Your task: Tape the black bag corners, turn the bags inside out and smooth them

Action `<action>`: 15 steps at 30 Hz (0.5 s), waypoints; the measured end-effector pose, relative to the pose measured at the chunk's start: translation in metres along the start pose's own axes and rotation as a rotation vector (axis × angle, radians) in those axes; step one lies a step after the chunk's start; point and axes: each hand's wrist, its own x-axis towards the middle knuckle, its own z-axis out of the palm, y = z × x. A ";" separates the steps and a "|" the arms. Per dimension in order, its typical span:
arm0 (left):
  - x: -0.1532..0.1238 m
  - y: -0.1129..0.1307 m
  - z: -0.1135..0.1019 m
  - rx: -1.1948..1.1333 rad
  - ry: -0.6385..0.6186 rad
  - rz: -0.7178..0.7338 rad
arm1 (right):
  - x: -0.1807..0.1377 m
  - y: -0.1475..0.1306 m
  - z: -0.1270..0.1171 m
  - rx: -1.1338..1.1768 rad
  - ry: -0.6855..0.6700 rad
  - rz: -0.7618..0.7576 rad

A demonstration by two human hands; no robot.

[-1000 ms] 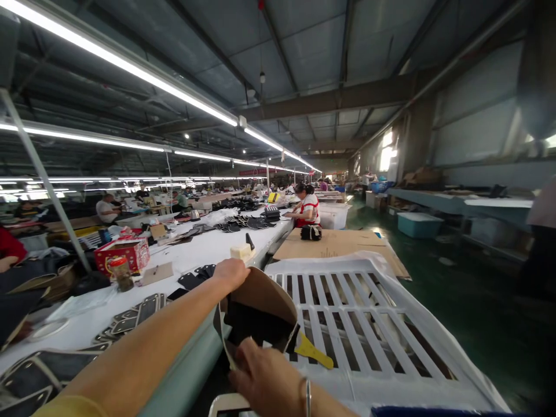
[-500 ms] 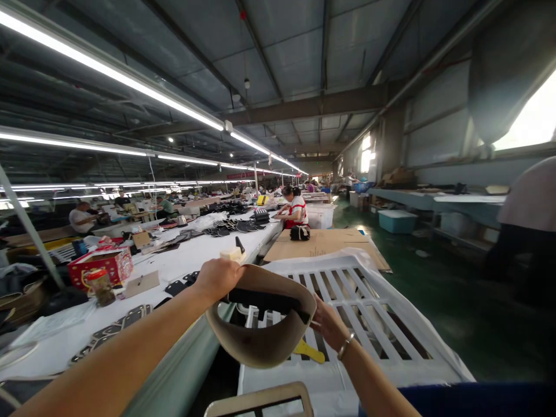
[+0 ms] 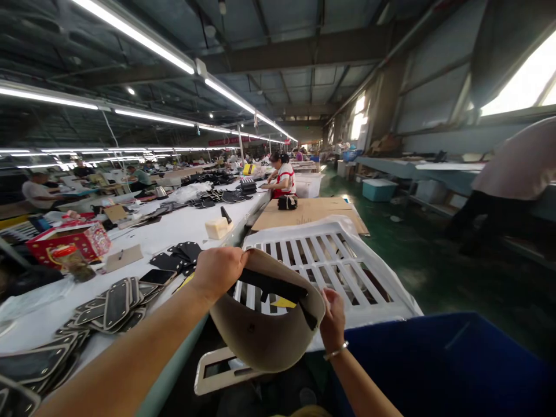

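Note:
My left hand (image 3: 217, 271) grips the left edge of a bent tan sheet (image 3: 264, 336) that curves like a tray and carries a stack of black pieces (image 3: 273, 286). At the sheet's right edge my right hand (image 3: 333, 319) pinches it, a bracelet showing on that wrist. The sheet hangs above the gap between the white worktable (image 3: 174, 234) and a white slatted plastic crate (image 3: 313, 260). A yellow tool (image 3: 283, 302) lies on the crate just behind the sheet.
Black cut pieces (image 3: 113, 301) lie fanned on the worktable at left, with a red box (image 3: 72, 240) and a sponge block (image 3: 216, 227). A blue bin (image 3: 434, 365) stands at lower right. A seated worker (image 3: 282, 179) is ahead; another person (image 3: 512, 179) bends at right.
The view has dropped and swung right, bringing the blue bin in. Both hands keep hold of the sheet, which has come nearer; a second ago my right hand was under it.

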 end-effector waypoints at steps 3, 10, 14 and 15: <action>0.005 0.004 0.010 -0.050 -0.026 -0.018 | 0.001 -0.004 -0.026 -0.117 -0.170 0.028; -0.001 0.031 0.029 -0.235 -0.101 0.129 | 0.004 -0.028 -0.015 -0.028 -0.617 0.244; -0.012 0.030 0.023 -0.476 -0.203 0.192 | 0.014 -0.036 -0.009 -0.514 -0.446 -0.178; -0.015 0.025 0.022 -0.624 -0.277 0.224 | 0.015 -0.036 -0.011 -0.604 -0.427 -0.221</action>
